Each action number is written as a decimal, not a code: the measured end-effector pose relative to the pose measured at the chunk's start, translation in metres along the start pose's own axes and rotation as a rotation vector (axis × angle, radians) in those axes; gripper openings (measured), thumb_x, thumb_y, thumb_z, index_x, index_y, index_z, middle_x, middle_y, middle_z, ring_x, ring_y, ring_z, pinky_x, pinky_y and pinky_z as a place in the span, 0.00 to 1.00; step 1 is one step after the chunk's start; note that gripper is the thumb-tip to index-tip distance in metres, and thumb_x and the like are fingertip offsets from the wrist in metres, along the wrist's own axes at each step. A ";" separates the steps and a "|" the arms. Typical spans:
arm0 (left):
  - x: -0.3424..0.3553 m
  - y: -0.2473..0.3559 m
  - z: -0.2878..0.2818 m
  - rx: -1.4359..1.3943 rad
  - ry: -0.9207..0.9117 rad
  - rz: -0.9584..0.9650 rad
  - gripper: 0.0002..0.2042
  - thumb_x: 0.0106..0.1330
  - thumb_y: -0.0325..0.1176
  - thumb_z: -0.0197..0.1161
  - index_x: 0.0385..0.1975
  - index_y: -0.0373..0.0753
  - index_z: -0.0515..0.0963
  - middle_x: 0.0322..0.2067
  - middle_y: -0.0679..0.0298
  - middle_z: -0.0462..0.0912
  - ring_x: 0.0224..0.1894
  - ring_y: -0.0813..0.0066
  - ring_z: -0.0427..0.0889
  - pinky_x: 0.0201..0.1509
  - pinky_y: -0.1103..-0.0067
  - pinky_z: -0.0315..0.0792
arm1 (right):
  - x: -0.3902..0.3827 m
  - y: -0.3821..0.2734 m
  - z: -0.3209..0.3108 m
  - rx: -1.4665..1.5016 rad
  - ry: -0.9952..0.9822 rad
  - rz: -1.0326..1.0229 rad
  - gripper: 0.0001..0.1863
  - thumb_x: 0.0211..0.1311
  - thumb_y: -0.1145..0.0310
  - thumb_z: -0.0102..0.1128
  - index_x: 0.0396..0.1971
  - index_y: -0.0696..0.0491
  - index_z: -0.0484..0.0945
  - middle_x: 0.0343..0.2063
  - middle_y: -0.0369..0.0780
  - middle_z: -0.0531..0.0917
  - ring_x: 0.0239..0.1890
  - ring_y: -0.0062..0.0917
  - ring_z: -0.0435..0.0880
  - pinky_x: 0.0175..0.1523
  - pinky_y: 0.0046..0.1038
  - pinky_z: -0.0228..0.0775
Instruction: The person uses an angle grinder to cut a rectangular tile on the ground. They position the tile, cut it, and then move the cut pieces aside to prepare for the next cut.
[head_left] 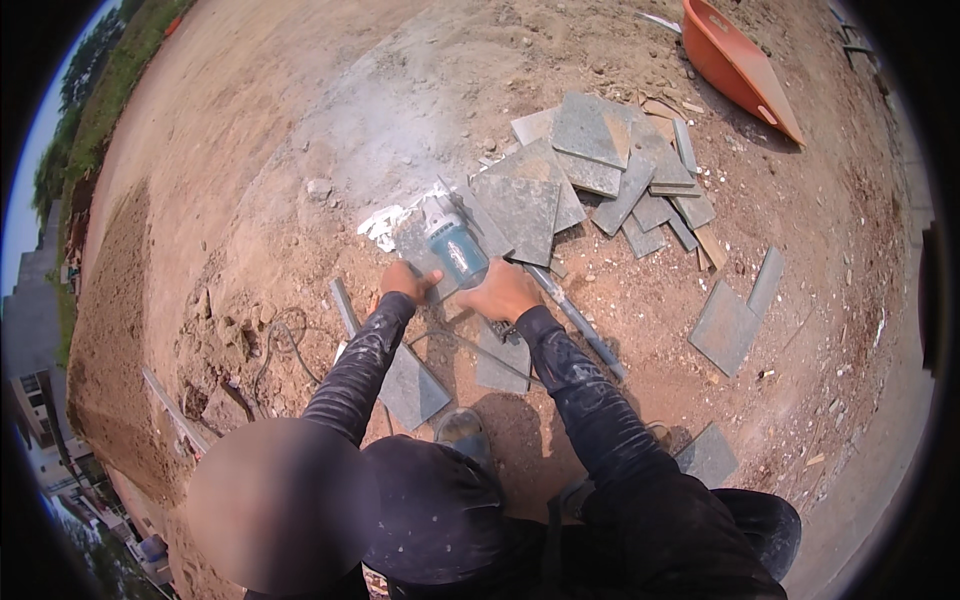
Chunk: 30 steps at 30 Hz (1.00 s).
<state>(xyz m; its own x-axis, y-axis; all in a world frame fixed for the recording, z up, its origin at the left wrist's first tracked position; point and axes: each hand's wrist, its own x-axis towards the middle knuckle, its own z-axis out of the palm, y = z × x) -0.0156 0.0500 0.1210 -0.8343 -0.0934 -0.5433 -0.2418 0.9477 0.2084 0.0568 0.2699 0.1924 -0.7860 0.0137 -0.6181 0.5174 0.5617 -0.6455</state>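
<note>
My right hand [503, 290] is wrapped round the rear of a teal angle grinder [460, 250]. Its grey metal head [437, 212] rests over a grey stone tile [413, 240], with dust about it; the disc is hard to make out. With my left hand [405, 282] I grip the near left edge of that tile, thumb stretched across its top toward the grinder. White crumpled material [380, 228] shows at the tile's far left side. Right beside the grinder lies a larger slanted tile [520, 205].
A heap of grey tiles [592, 130] lies beyond to the right, and an orange wheelbarrow tray [735, 65] farther off. A metal bar [580, 325] rests right of my hands. Loose tiles [725, 328] and a thin cable [285, 335] lie on the dirt.
</note>
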 end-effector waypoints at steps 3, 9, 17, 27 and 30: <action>-0.008 0.011 -0.004 0.057 0.013 0.029 0.32 0.47 0.58 0.75 0.30 0.27 0.80 0.31 0.43 0.84 0.37 0.50 0.85 0.43 0.65 0.75 | 0.003 0.002 0.002 -0.009 0.020 0.009 0.42 0.34 0.49 0.68 0.48 0.66 0.75 0.43 0.57 0.82 0.46 0.47 0.83 0.52 0.37 0.74; -0.009 0.010 -0.006 0.125 0.041 0.021 0.32 0.47 0.59 0.74 0.30 0.28 0.81 0.31 0.44 0.84 0.37 0.50 0.84 0.43 0.65 0.75 | 0.007 -0.005 0.001 -0.007 0.006 0.001 0.42 0.34 0.50 0.69 0.47 0.67 0.76 0.42 0.57 0.82 0.45 0.47 0.83 0.51 0.36 0.75; -0.008 0.008 -0.002 0.050 0.059 0.046 0.32 0.47 0.59 0.74 0.29 0.28 0.81 0.31 0.43 0.83 0.38 0.49 0.84 0.43 0.64 0.75 | 0.017 -0.007 0.005 -0.020 0.000 0.016 0.42 0.35 0.47 0.73 0.48 0.63 0.76 0.46 0.55 0.81 0.50 0.49 0.81 0.54 0.41 0.73; -0.013 0.016 -0.007 0.082 0.023 0.015 0.33 0.48 0.59 0.74 0.29 0.26 0.81 0.31 0.42 0.83 0.38 0.48 0.85 0.41 0.64 0.76 | 0.029 -0.006 0.010 0.001 0.023 -0.032 0.40 0.34 0.49 0.71 0.43 0.67 0.78 0.40 0.57 0.83 0.45 0.47 0.83 0.50 0.37 0.74; -0.013 0.016 -0.007 0.094 0.030 0.013 0.33 0.48 0.59 0.74 0.30 0.26 0.81 0.31 0.42 0.83 0.38 0.48 0.85 0.41 0.65 0.76 | 0.035 -0.008 0.009 -0.025 -0.036 -0.014 0.44 0.36 0.45 0.72 0.48 0.65 0.76 0.44 0.56 0.82 0.49 0.46 0.82 0.53 0.39 0.74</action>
<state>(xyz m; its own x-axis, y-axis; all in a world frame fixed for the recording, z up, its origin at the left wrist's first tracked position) -0.0119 0.0646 0.1374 -0.8517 -0.0889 -0.5165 -0.1845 0.9733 0.1367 0.0283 0.2587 0.1720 -0.7800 -0.0235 -0.6254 0.4977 0.5826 -0.6426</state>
